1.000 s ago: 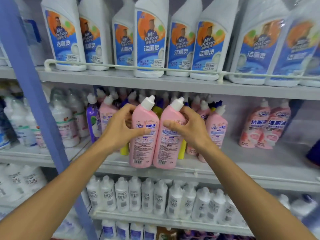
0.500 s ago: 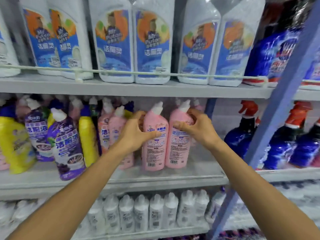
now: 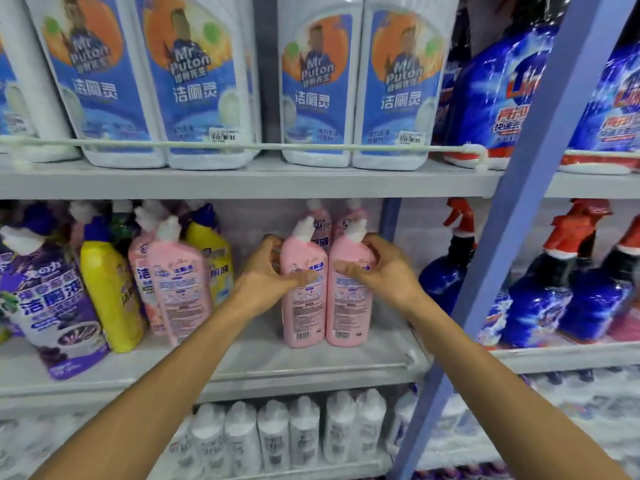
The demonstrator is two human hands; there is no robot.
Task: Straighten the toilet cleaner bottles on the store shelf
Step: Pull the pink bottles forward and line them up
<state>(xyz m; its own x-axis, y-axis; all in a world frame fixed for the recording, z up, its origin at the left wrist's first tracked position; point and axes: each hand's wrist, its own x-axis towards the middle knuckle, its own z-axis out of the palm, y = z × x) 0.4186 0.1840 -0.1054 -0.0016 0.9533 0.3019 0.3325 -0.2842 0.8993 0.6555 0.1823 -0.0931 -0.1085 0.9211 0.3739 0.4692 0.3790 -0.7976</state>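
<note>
I hold two pink toilet cleaner bottles, one in each hand. The left pink bottle and the right pink bottle are upright, side by side and touching, with the barcode labels turned to me. Their bases are at the board of the middle shelf, a little back from its near edge; whether they press on it I cannot tell. My left grip is wrapped round the left bottle, the thumb lying across its front. My right grip is wrapped round the right bottle near its shoulder, the thumb also on the front.

Just behind this pair more pink bottles stand far on the shelf. To the left, apart from my pair, a tilted pink bottle leans among yellow bottles, and a purple bottle is further left. To the right, a blue post crosses the view, with blue spray bottles having red triggers behind it. On the upper shelf stand large white bottles behind a thin rail. On the lower shelf is a row of small white bottles.
</note>
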